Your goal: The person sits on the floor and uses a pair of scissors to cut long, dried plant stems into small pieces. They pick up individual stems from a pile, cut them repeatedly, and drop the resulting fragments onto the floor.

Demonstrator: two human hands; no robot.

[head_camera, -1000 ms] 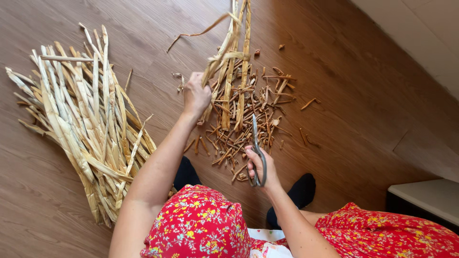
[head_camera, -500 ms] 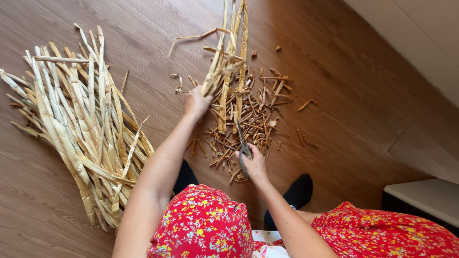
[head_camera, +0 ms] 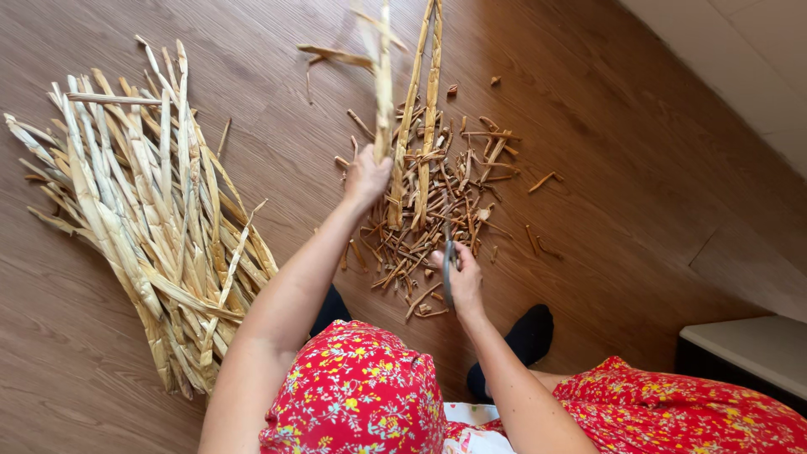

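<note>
As held, stalks (head_camera: pixel 409 126) upright (slightly tilted)

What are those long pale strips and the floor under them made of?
The strips look like dried plant stalks or leaves: matte, straw-coloured, fibrous, curling at the ends. The floor looks like brown wood or wood-look laminate, with plank seams, grain and a slight sheen; which one I cannot tell.

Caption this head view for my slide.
Left hand lifts pale dried leaf strips; right hand holds grey scissors above scattered brown trimmings.
</note>
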